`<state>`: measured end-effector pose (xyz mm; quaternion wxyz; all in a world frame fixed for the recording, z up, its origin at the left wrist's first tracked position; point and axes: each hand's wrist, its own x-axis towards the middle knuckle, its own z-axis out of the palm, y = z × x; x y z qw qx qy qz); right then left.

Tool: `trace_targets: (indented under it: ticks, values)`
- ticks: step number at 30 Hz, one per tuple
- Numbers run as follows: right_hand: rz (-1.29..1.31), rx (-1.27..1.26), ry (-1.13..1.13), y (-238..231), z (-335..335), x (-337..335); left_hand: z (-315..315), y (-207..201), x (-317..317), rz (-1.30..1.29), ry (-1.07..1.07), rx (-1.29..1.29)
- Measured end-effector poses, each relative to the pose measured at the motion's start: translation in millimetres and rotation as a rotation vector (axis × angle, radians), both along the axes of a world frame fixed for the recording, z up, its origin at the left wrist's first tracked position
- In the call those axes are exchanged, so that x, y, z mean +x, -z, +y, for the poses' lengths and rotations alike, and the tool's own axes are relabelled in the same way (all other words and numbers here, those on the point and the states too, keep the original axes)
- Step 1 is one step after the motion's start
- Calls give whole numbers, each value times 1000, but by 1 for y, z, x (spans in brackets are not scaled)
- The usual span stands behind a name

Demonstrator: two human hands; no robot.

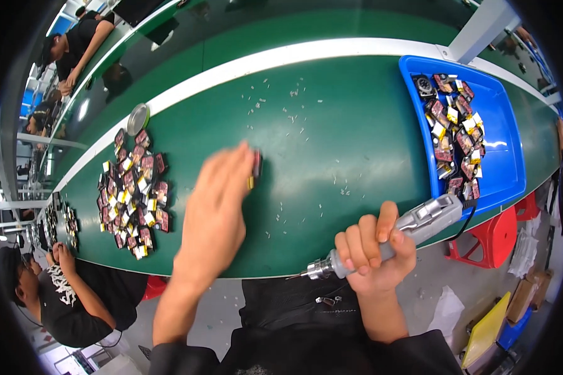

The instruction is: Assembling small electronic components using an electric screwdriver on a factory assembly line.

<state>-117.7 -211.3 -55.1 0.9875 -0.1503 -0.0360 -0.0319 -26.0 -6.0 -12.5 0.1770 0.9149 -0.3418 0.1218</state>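
Observation:
My right hand [375,253] is wrapped round a grey electric screwdriver [428,219]. The bit points left, over the front edge of the green worktable [369,144]. Farther left, my left hand [216,200] is slightly blurred above the table, its fingers together on a small electronic module [257,164]. Only the module's dark red and yellow edge shows past the fingertips; the rest is hidden. Left of that hand lies a spread-out pile of similar modules [131,200], with reddish faces and white and yellow parts.
A blue tray [513,150] at the right holds more modules. Small pale bits [294,94] are scattered over the table. A round tin [138,119] stands behind the pile. A co-worker [62,294] sits at the left; a red stool [494,240] stands at the right.

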Motion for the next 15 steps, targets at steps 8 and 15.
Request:
trace_targets:
  ticks: [8,15]
  values:
    - [21,-96,-9,0,14,-14,42,3,-83,134,-33,19]
    - [95,-150,-102,-7,59,-50,34,2,-91,46,46,48]
